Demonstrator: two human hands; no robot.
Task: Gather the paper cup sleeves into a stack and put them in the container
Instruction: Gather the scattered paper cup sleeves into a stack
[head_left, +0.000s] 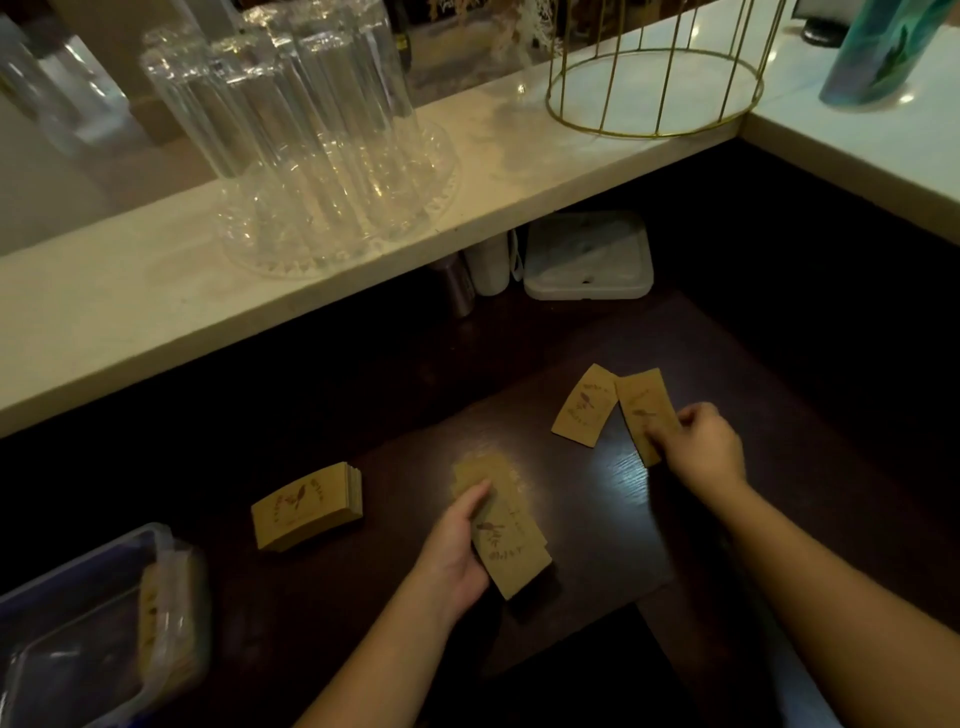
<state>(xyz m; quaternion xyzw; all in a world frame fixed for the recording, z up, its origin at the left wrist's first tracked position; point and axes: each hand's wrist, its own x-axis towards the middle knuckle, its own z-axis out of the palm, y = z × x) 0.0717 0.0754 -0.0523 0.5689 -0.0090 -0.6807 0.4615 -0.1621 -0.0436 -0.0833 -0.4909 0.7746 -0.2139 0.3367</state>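
Note:
Brown paper cup sleeves lie on a dark wooden counter (582, 493). My left hand (457, 551) holds a small stack of sleeves (511, 540) at the counter's middle. My right hand (701, 447) pinches a single sleeve (641, 405) lying at the right. Another loose sleeve (582, 405) rests just left of it, touching it. A neat stack of sleeves (306, 506) sits alone to the left. The clear plastic container (88, 623) with a blue rim stands at the lower left, with sleeves (156, 613) upright against its right wall.
A pale stone shelf (156, 312) runs above the counter, carrying upturned glasses on a clear tray (337, 197) and a gold wire basket (654, 88). Under the shelf sit a white lidded box (587, 260) and small cups (485, 270). A teal bottle (872, 52) stands at the top right.

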